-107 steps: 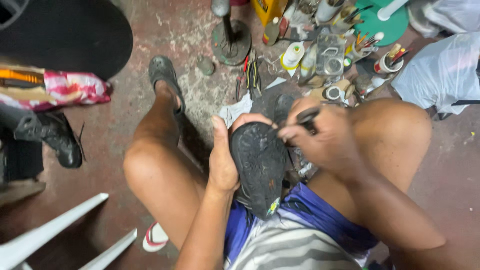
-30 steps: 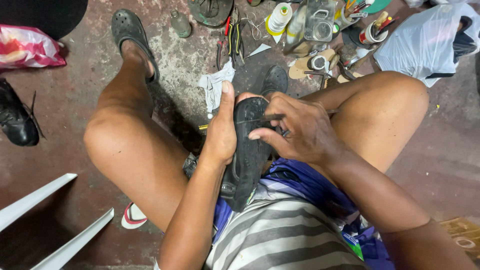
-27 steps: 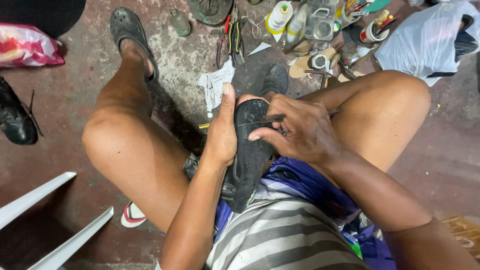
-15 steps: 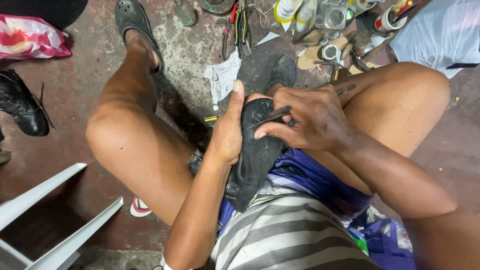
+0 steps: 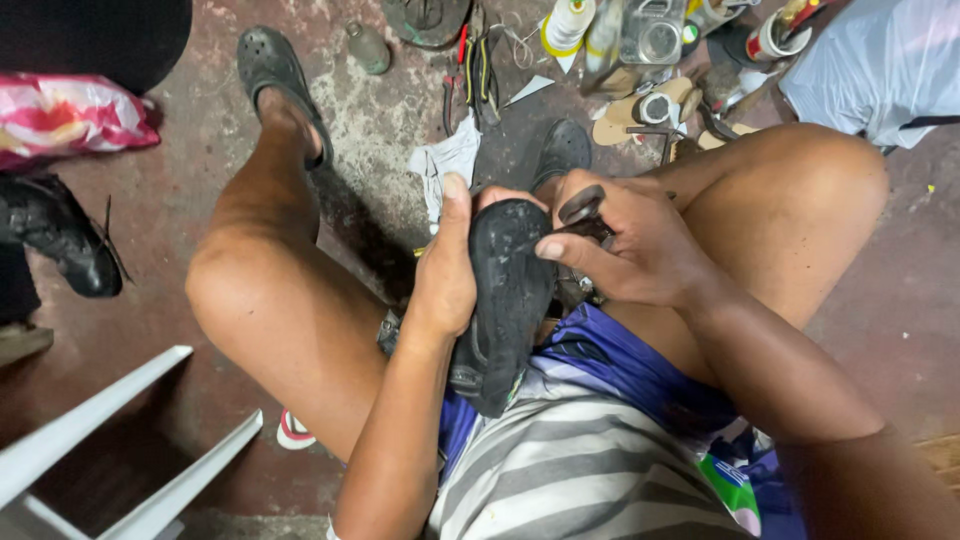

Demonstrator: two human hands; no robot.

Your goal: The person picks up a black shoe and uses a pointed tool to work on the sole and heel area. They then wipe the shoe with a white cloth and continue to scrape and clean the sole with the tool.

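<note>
- The person sits low with knees spread, and a black shoe (image 5: 505, 300) stands sole-up in the lap, its heel end pressed against the striped shirt (image 5: 580, 470) and blue shorts (image 5: 620, 365).
- The left hand (image 5: 448, 275) is wrapped around the shoe's left edge, thumb stretched up along the toe, fingers curled behind it.
- The right hand (image 5: 630, 250) is clenched around a dark tool (image 5: 582, 205) at the shoe's upper right edge, with the thumb pressed flat on the sole; what kind of tool it is cannot be told.
- On the stained concrete floor (image 5: 370, 110) between the knees lies a crumpled white cloth (image 5: 445, 160), just beside a second dark shoe (image 5: 562, 150).
- Farther out on the floor are pliers with red handles (image 5: 462, 75), a spool of pale thread (image 5: 567, 22), a small glass bottle (image 5: 368, 45), tan shoe soles (image 5: 625, 112) and small tins (image 5: 775, 35).
- The left foot wears a dark clog (image 5: 270, 75); a red-and-white sandal (image 5: 295, 430) peeks out under the left thigh.
- At the far left stand a black leather shoe (image 5: 60, 240) and a pink patterned bag (image 5: 70, 115); a white plastic bag (image 5: 880, 60) lies at top right.
- White chair slats (image 5: 110, 440) cross the lower left corner.
</note>
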